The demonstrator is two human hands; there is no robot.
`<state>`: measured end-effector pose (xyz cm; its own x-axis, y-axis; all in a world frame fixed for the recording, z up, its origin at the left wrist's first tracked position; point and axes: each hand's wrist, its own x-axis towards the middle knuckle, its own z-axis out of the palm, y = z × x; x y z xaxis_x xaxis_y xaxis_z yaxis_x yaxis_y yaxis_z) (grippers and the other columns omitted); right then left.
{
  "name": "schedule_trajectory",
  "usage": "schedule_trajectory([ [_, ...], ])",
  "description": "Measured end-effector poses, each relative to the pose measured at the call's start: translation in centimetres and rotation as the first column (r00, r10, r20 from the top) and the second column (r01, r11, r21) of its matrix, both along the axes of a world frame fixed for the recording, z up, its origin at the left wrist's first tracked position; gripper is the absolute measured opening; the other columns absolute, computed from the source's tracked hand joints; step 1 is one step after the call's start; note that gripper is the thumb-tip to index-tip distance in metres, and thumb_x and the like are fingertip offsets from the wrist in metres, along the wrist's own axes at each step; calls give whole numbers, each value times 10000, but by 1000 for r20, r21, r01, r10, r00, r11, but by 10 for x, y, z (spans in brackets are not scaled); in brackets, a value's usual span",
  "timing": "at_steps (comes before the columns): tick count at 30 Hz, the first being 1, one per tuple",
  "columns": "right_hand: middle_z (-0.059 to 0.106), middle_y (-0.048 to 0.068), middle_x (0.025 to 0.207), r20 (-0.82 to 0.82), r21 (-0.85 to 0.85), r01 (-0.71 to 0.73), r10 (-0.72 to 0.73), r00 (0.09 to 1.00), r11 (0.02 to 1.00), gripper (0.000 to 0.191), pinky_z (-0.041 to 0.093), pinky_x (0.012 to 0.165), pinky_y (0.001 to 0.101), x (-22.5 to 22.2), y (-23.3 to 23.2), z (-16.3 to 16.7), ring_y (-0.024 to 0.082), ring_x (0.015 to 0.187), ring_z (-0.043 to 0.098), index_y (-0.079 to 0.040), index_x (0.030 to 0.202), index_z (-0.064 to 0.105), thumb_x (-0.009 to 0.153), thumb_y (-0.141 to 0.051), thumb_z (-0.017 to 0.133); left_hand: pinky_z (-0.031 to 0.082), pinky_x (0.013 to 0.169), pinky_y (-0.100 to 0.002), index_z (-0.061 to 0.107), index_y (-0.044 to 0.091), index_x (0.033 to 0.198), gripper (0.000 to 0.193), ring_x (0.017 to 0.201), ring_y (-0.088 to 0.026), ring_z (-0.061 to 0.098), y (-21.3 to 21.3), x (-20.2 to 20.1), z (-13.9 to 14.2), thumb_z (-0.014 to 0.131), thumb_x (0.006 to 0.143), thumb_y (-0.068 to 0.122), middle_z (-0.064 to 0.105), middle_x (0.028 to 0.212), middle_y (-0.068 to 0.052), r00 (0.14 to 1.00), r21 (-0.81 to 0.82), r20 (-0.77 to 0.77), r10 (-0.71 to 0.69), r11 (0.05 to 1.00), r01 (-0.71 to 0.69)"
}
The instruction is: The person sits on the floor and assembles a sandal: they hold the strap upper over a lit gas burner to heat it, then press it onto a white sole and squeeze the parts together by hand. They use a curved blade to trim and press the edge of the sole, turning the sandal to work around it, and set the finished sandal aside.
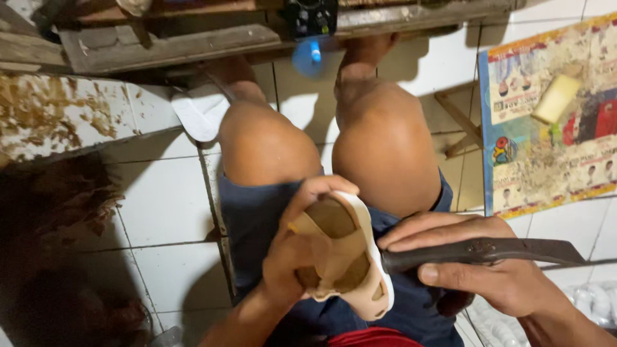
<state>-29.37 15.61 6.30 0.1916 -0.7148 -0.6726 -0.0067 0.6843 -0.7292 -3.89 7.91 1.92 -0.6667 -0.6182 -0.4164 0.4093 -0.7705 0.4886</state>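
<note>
Over the lap, the left hand grips a pale sandal sole, fingers curled over its upper edge. Just beside it, the right hand closes around a dark knife, whose tip is hidden behind the sole. White floor tiles lie open to the left; a wooden bench is cut off above.

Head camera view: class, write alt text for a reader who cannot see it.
A seated person's left hand holds a tan sandal over their lap while the right hand grips a dark metal tool whose end meets the sandal's edge. Below are bare knees, white floor tiles and a printed sheet.
</note>
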Motion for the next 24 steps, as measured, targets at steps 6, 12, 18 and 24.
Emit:
schedule_trajectory([
  [6, 733, 205, 1185, -31, -298, -9, 0, 1000, 955, 339, 578, 941, 389, 8, 24, -7, 326, 1089, 720, 59, 1132, 780, 845, -115, 734, 514, 847, -317, 475, -63, 1415, 730, 962, -211, 627, 5, -1, -1, 616, 800, 304, 628, 1079, -156, 997, -123, 72, 23, 992, -14],
  [12, 734, 226, 1186, -1, -275, 43, -45, 999, 961, 349, 572, 961, 417, 12, 38, -5, 348, 1107, 733, 70, 1123, 794, 843, -122, 712, 518, 884, -307, 478, -57, 1392, 676, 1004, -204, 630, 10, -8, 4, 611, 832, 296, 625, 1105, -140, 988, -117, 82, 128, 986, -118],
  [18, 723, 267, 1202, 37, -284, 87, -79, 996, 955, 385, 561, 989, 440, 15, 49, -8, 381, 1121, 711, 107, 1112, 783, 848, -152, 680, 499, 839, -335, 456, -47, 1421, 678, 971, -230, 601, 14, -9, 7, 595, 862, 310, 597, 1091, -147, 986, -48, 47, 162, 986, -160],
  [24, 718, 301, 1197, 15, -350, 203, -211, 977, 914, 420, 555, 1036, 466, 24, 73, -5, 405, 1134, 711, 139, 1110, 774, 870, -181, 647, 526, 852, -361, 485, -37, 1388, 620, 977, -247, 621, 22, -17, 16, 562, 880, 311, 613, 1098, -156, 949, 46, 58, 311, 948, -314],
])
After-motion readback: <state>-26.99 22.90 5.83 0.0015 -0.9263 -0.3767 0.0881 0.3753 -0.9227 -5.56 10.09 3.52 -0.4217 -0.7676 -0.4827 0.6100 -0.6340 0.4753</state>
